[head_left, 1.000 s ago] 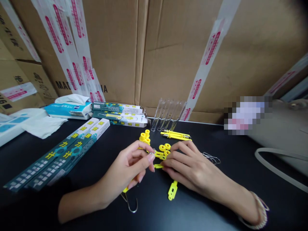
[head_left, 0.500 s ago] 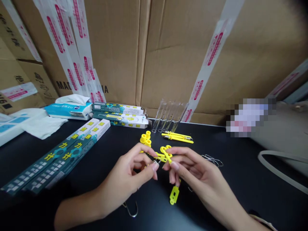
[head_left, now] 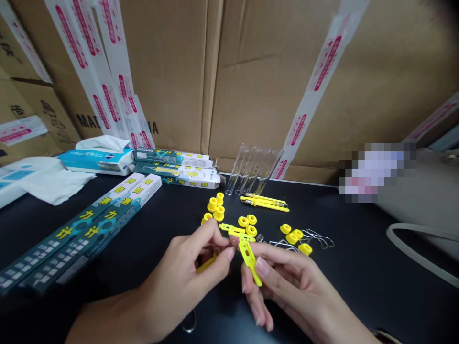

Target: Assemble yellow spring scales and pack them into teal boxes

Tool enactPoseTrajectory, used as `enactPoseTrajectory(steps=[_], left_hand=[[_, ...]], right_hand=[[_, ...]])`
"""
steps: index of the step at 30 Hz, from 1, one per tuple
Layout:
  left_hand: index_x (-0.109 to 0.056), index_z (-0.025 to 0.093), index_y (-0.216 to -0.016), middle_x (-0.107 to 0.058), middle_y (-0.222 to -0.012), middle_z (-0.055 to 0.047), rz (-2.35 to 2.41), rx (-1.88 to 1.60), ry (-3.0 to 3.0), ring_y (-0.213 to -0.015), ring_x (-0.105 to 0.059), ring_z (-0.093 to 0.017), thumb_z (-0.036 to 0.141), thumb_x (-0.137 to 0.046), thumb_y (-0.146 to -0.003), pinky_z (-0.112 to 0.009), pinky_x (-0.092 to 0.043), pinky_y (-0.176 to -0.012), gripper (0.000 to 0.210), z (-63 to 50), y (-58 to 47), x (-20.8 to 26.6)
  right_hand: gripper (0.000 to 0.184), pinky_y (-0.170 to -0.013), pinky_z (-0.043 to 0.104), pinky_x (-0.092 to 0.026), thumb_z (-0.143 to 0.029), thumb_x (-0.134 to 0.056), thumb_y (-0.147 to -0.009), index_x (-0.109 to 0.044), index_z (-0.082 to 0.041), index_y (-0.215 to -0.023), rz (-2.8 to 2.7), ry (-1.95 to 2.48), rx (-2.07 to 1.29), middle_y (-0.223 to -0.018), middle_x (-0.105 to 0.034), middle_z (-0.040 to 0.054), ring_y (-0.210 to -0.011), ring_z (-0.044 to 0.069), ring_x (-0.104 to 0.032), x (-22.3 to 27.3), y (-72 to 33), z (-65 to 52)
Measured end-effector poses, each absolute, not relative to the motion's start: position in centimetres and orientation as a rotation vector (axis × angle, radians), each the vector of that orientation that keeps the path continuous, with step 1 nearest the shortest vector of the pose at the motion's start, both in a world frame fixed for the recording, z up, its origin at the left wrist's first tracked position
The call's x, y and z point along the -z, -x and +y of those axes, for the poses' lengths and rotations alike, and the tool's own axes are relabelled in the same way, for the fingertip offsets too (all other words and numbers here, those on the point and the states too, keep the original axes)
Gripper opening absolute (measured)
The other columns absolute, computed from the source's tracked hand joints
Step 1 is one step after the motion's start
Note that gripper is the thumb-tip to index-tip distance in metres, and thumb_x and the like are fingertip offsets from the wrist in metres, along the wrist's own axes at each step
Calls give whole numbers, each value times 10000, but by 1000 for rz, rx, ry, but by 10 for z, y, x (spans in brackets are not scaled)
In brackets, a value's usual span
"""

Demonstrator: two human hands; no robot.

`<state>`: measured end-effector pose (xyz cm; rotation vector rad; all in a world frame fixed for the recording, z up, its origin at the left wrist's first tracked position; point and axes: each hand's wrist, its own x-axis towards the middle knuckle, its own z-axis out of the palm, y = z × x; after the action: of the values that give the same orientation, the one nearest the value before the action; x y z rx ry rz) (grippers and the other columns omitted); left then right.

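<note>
Near the middle of the black table, my right hand [head_left: 283, 277] pinches a yellow slotted plastic strip [head_left: 248, 255] between thumb and forefinger, its slotted end pointing up and left. My left hand [head_left: 201, 267] is closed just beside it, thumb and forefinger pressed together close to the strip's upper end; what lies in that pinch is too small to make out. Part of a yellow piece [head_left: 207, 263] shows in the curl of the left fingers. Right behind the fingertips lie more yellow slotted strips [head_left: 234, 231] and yellow rings [head_left: 247, 223].
Yellow collars [head_left: 218, 212] stand behind my left hand. Yellow caps [head_left: 294, 236] and wire hooks [head_left: 319, 237] lie right. Farther back are spring-fitted yellow rods [head_left: 265, 203] and clear tubes [head_left: 251, 169]. Printed boxes [head_left: 107, 220] and a tissue pack [head_left: 95, 160] occupy the left; cardboard [head_left: 251, 86] stands behind.
The yellow strip in my right hand has turned, so its slotted end faces up toward my left fingertips. Both hands shifted slightly, and the yellow caps on the right now show.
</note>
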<state>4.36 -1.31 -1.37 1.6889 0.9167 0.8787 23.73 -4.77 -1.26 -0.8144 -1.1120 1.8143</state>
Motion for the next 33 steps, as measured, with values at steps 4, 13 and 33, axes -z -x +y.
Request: enactPoseTrajectory(steps=[4, 13, 33], left_hand=[[-514, 226, -822, -641, -740, 55, 938, -888, -1733, -643, -583, -97, 276, -539, -978, -188, -396, -526, 165, -14, -43, 15], [-585, 222, -899, -693, -726, 40, 1040, -942, -1715, -619, -652, -106, 286, -612, -926, -166, -437, -501, 74, -13, -45, 15], [-600, 209, -842, -725, -709, 19, 1091, -935, -1729, -610, -689, -119, 281, -634, -887, -153, -506, -513, 92, -14, -45, 12]], right_hand=[[247, -550, 180, -481, -409, -670, -979, -790, -203, -1045, -1109, 848, -1846, -786, -640, 10, -576, 64, -573, 11, -240, -46], [393, -514, 222, -471, -533, -665, -923, -773, -178, -1053, -1382, 1223, -1277, -722, -631, 14, -559, 112, -556, 15, -245, -38], [284, -559, 237, -509, -342, -566, -1023, -774, -239, -1187, -1775, 1287, -811, -732, -693, 18, -507, 113, -532, 17, -246, -49]])
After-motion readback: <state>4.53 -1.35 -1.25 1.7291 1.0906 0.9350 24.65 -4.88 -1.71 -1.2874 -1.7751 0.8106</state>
